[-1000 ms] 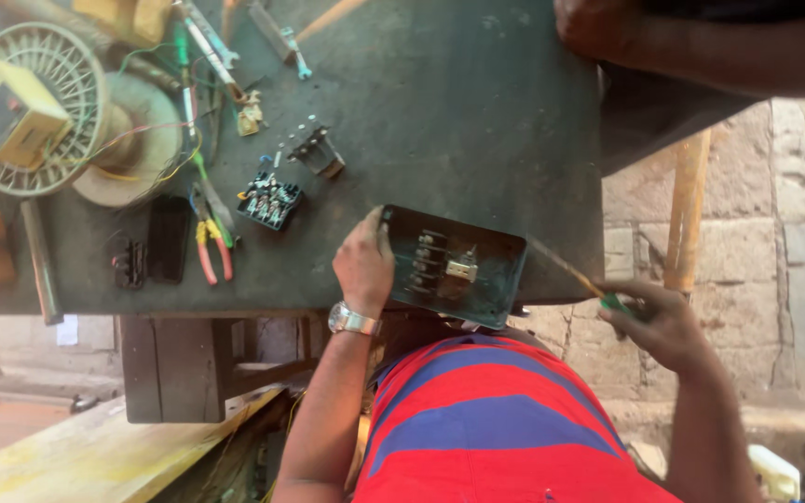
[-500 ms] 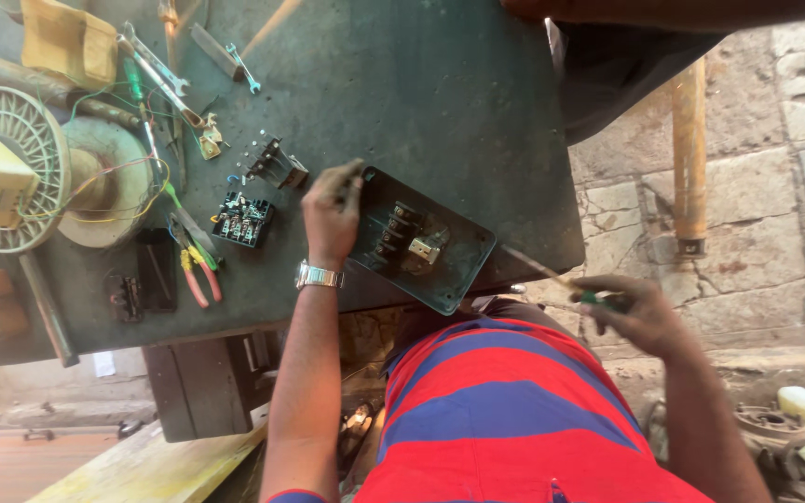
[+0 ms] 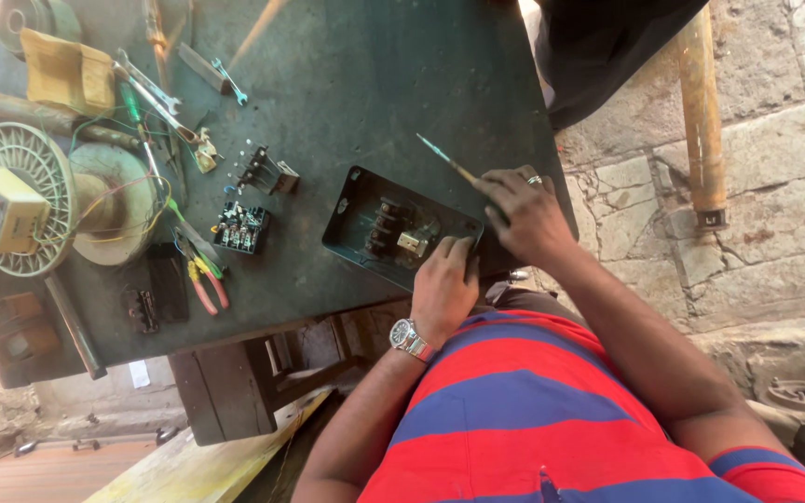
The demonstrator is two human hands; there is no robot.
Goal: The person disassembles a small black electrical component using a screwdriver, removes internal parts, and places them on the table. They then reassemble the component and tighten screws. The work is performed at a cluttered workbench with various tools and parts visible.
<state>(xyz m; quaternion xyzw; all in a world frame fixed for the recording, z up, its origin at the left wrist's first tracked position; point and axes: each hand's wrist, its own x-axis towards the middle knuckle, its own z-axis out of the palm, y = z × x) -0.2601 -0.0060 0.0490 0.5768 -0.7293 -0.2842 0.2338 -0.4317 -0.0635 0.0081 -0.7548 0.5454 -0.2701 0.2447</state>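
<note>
A dark switch box (image 3: 375, 224) with its inner parts showing lies on the dark workbench (image 3: 365, 84) near its front edge. My left hand (image 3: 444, 284), with a wristwatch, grips the box's near right corner. My right hand (image 3: 524, 214), a ring on one finger, rests beside the box's right end and holds a thin screwdriver (image 3: 447, 160) whose tip points up and to the left over the bench. I wear a red and blue striped shirt.
Left of the box lie a small terminal block (image 3: 240, 227), a black switch part (image 3: 267, 171), red-handled pliers (image 3: 205, 284), spanners (image 3: 151, 88) and a fan motor with a white guard (image 3: 25, 200). Another person in dark clothes (image 3: 607, 47) stands at the far right corner. A stone wall and a pipe (image 3: 701, 112) are at right.
My right hand has come up from below the bench edge with the screwdriver to the box's right end. My left hand has shifted from the box's left side to its near right corner.
</note>
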